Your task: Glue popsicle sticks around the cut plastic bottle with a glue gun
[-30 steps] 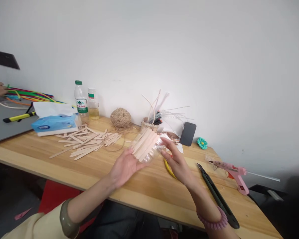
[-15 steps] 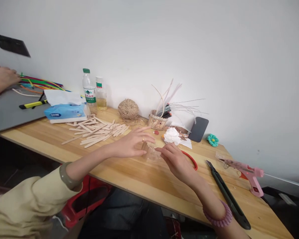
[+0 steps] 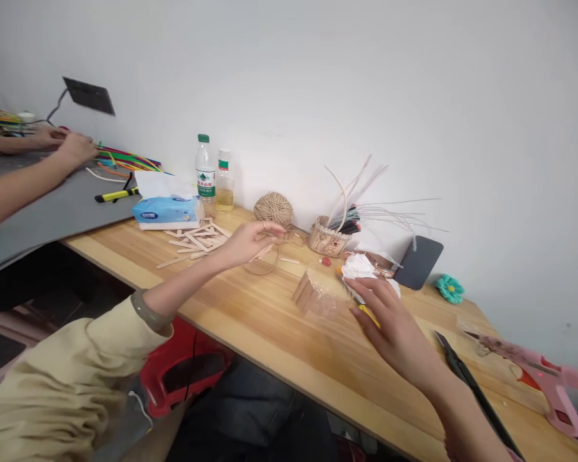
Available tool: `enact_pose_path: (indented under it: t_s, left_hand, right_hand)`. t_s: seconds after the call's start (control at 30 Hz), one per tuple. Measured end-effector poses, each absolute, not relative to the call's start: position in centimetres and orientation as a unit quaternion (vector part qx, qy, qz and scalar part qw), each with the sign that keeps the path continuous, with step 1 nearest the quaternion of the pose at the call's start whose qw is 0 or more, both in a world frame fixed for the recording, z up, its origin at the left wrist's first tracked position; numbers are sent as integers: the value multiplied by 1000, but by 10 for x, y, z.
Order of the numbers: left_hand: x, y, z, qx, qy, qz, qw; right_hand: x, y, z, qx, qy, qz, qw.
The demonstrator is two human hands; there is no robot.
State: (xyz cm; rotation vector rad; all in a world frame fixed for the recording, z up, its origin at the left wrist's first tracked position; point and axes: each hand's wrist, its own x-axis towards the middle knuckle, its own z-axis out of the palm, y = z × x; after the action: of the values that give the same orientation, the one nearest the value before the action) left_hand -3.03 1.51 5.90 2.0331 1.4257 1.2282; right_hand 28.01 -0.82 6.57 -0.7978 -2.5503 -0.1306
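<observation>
My left hand (image 3: 251,244) is above the craft sticks (image 3: 192,239), its fingertips pinched on a strand of twine (image 3: 262,272) that hangs in a loop below. Just behind it sits the ball of twine (image 3: 273,209). My right hand (image 3: 385,324) is open, with fingers and thumb apart, over a yellow-handled tool (image 3: 367,314) that it partly hides. Between my hands stands a small clear plastic container (image 3: 324,300) with craft sticks along its left side. White crumpled paper (image 3: 359,266) lies just beyond my right fingertips.
A tissue pack (image 3: 168,210) and two bottles (image 3: 205,170) stand at the back left. A decorated holder (image 3: 328,237) with wires, a phone (image 3: 419,262) and a teal flower (image 3: 449,289) line the wall. A utility knife (image 3: 472,385) and pink glue gun (image 3: 542,378) lie right. Another person's hands (image 3: 74,147) work at left.
My left hand has left the clear container, moved back toward the twine ball and taken a strand. My right hand has drawn off the container and spread its fingers. The view has turned left.
</observation>
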Motion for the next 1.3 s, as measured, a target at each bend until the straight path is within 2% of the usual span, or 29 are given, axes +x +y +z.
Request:
enact_pose_path:
  t_s: [0.17, 0.57, 0.83, 1.03, 1.13, 1.3]
  left_hand:
    - [-71, 24, 40, 693, 684, 211, 86]
    - [-47, 48, 21, 672, 729, 105, 70]
    - [-40, 57, 28, 680, 723, 78, 91]
    - [-36, 57, 27, 717, 681, 124, 85]
    - [-33, 55, 25, 730, 661, 149, 82]
    - [-22, 53, 21, 737, 648, 179, 68]
  right_hand:
    - [287, -15, 74, -312, -906, -45, 283]
    - [301, -21, 68, -351, -890, -5, 292]
    - [323, -33, 82, -380, -868, -22, 318]
    - [366, -57, 87, -426, -832, -60, 350]
    - [399, -69, 84, -472, -800, -85, 361]
    - [454, -84, 74, -624, -677, -49, 387]
